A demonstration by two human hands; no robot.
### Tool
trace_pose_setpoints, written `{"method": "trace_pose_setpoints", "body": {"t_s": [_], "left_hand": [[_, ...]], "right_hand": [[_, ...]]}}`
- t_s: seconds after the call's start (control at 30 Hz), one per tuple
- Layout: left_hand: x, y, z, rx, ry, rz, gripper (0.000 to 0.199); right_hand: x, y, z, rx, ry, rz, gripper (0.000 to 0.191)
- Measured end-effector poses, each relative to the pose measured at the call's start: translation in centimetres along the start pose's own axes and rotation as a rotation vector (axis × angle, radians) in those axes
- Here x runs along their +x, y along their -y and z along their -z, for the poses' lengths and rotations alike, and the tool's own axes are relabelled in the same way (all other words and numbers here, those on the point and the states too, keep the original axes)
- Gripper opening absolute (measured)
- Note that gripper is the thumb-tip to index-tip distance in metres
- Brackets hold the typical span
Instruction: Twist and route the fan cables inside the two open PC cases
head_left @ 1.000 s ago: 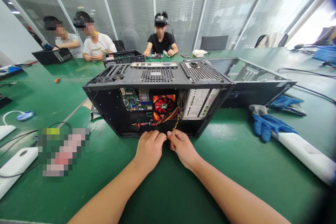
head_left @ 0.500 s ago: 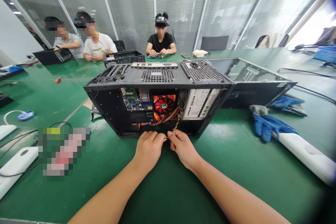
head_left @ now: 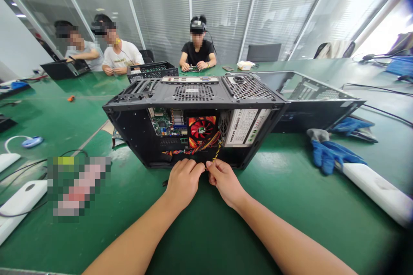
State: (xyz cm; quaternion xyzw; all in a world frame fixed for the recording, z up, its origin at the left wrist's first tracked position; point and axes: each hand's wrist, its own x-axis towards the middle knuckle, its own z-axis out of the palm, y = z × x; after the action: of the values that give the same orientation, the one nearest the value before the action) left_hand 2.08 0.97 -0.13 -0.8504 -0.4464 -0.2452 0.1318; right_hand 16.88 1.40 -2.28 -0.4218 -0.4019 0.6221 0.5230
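Note:
A black computer case (head_left: 193, 105) lies in front of me with its near side uncovered. Inside are a green motherboard (head_left: 164, 126), a red cooling fan (head_left: 202, 130) and a white-labelled power supply (head_left: 247, 126). A twisted yellow and black cable (head_left: 218, 151) comes down from beside the power supply to my hands. My right hand (head_left: 224, 180) pinches it between thumb and fingers. My left hand (head_left: 185, 180) is closed on the same cable, close to the right. A small black connector (head_left: 165, 183) shows on the left hand's outer side.
Another open case (head_left: 316, 114) stands behind on the right. Blue work gloves (head_left: 335, 154) and a white power strip (head_left: 377, 189) lie to the right. More white strips and black cords (head_left: 24, 200) are at left. Three people sit across the green table (head_left: 277, 206).
A black connector has come into view beside my left hand. Both hands stay almost in place on the cable. The person opposite has shifted their hands slightly.

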Motion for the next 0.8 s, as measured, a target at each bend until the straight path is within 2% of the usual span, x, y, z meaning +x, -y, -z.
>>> {"method": "trace_pose_setpoints", "body": {"t_s": [0.3,0.6,0.8], "left_hand": [[0.23,-0.25,0.46,-0.025,0.017,0.027,0.023],[-0.02,-0.23,0.17,0.013,0.066,0.017,0.013],[0.11,-0.46,0.73,-0.023,0.057,-0.019,0.016]], "right_hand": [[-0.12,0.18,-0.04,-0.012,-0.007,-0.005,0.043],[-0.16,0.31,-0.13,-0.012,-0.010,0.003,0.044],[-0.16,0.21,-0.12,-0.027,-0.026,0.021,0.044]]}}
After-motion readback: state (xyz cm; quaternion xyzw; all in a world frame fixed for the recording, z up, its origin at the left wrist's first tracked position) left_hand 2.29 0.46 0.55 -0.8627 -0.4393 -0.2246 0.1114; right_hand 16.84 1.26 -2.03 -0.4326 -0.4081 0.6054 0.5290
